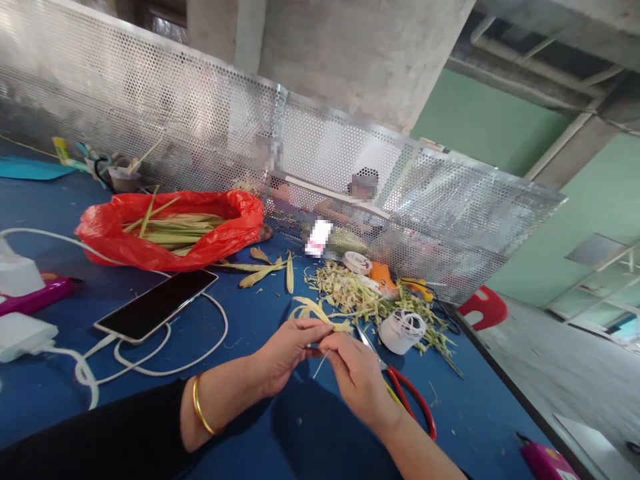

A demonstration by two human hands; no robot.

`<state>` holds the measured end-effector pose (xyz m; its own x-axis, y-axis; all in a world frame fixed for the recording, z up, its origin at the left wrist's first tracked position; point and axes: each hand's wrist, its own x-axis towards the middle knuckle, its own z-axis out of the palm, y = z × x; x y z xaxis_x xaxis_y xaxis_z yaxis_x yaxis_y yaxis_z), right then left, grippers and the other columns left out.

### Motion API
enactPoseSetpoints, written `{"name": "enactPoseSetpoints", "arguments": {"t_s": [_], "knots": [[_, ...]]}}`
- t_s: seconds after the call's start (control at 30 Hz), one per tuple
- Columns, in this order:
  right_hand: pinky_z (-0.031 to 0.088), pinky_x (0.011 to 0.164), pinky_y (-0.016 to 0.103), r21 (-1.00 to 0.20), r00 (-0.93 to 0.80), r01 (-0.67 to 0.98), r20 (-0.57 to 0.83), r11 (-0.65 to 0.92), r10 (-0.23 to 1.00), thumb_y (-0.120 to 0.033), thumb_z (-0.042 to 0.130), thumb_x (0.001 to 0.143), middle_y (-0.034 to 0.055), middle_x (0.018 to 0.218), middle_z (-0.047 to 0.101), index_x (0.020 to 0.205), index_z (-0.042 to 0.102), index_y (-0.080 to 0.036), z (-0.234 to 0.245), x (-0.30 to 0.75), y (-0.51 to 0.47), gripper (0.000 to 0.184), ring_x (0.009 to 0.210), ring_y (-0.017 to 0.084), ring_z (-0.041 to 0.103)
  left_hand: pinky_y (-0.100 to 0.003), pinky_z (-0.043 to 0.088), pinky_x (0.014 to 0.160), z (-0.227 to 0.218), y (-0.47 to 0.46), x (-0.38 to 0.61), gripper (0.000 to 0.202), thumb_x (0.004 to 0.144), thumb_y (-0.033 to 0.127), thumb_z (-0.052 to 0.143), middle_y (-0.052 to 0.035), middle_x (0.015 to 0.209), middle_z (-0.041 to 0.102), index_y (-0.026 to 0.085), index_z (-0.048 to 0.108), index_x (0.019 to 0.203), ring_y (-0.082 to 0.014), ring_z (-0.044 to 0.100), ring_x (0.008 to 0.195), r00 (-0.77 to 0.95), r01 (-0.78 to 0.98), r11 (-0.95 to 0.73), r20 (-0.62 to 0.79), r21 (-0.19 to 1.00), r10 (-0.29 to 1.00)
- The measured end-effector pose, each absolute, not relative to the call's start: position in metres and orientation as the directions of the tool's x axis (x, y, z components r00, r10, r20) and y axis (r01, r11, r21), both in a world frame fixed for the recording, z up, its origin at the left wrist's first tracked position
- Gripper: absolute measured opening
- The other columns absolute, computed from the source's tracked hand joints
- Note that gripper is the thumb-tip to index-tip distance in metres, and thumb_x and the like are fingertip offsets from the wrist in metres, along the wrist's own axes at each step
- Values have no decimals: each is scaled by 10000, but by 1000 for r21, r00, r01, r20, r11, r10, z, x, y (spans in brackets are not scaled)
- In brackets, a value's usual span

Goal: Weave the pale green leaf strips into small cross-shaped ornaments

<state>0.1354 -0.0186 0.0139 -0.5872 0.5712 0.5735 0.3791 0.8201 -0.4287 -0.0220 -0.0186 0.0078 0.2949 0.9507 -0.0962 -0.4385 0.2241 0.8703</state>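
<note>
My left hand and my right hand meet above the blue table, both pinching a folded pale yellow leaf strip. A thin strand hangs down between the fingers. Red-handled scissors lie just under and right of my right hand. A white spool of thread stands beyond the right hand, beside a heap of leaf trimmings.
A red plastic bag full of green leaf strips lies at the back left. A phone on a white cable lies at left, near white chargers. A perforated metal screen walls the table's far edge; people sit behind it.
</note>
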Motion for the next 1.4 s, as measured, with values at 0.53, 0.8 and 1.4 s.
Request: {"name": "enactPoseSetpoints", "arguments": {"t_s": [0.53,0.8,1.4], "knots": [[460,683,242,-469,-651,637,98,612,752,-245,558,861,21,934,662,1052,603,-237,47,156,-20,197,762,144,624,-193,355,490,22,0,-38,253,723,364,647,52,546,489,164,523,632,-48,402,444,18,-387,149,-154,910,988],[414,681,311,-39,-174,985,-160,170,972,-139,560,718,141,999,627,1132,555,-142,24,228,-23,414,893,270,623,-226,404,535,19,8,-47,196,729,345,636,52,528,435,156,605,691,-70,410,475,-68,-344,154,-188,926,980],[442,555,293,-987,-206,155,6,39,979,-493,675,728,19,779,561,1238,498,-217,18,202,-40,607,522,122,472,-235,451,497,7,14,-42,159,692,151,537,41,491,540,143,620,827,-89,484,421,-14,-228,117,-123,967,992]]}}
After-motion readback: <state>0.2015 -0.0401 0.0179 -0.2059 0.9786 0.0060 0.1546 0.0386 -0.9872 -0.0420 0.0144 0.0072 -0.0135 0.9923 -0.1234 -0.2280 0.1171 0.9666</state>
